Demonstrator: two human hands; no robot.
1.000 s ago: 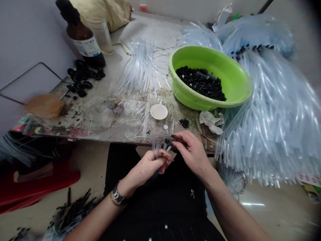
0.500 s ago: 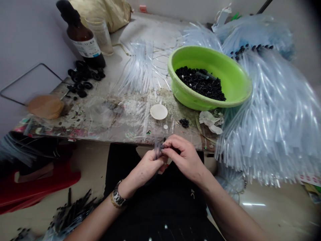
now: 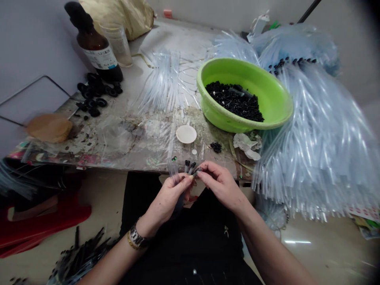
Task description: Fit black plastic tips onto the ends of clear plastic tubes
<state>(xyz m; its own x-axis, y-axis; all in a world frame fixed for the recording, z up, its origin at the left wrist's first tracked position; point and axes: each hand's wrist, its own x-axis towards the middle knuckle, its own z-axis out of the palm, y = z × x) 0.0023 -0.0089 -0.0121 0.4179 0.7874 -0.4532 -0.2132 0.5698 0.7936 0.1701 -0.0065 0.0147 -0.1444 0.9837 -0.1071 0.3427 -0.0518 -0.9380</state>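
Observation:
My left hand (image 3: 169,197) is closed around a bunch of clear plastic tubes (image 3: 173,169) over my lap, at the table's front edge. Several of these tubes end in small black plugs (image 3: 190,163) that stick up above my fingers. My right hand (image 3: 221,184) is closed in a pinch beside the left thumb, on a small dark piece, apparently a black plug, at the tip of one tube. Its fingertips partly cover that piece. On the table just beyond the hands lie a small pile of black plugs (image 3: 216,147) and a shallow white dish (image 3: 186,134).
A green basin (image 3: 246,126) holds many black pieces. Clear tubes (image 3: 314,150) hang over the table's right side; more tubes (image 3: 164,85) lie behind the dish. At left stand a brown bottle (image 3: 99,55), black rings (image 3: 95,91) and a round tan object (image 3: 50,127). Crumpled paper (image 3: 247,145) lies right.
The bunch in my left hand has spread out, with tubes leaning left and several black-tipped ends now showing. My right fingertips have moved slightly right. The view has shifted a little.

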